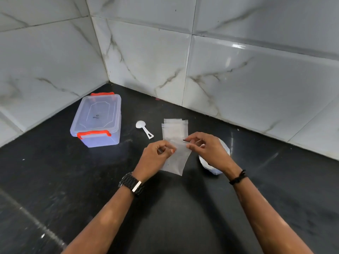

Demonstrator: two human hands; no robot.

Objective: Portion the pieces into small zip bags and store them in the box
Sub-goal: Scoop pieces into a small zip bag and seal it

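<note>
- Pinching the top edge of one small zip bag [178, 158] at frame centre: left hand [156, 156] and right hand [207, 149], one at each top corner.
- Spare bags [174, 129] lie stacked on the black desk [55, 180], just above.
- Box [98, 120], lid closed, orange clips: left of centre.
- White scoop [144, 128]: between box and bags.

walls: white marble-look tiles [238, 70] | counter: glossy black [55, 180]

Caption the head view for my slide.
Both hands, left hand and right hand, pinch a small zip bag open above the black counter.
</note>
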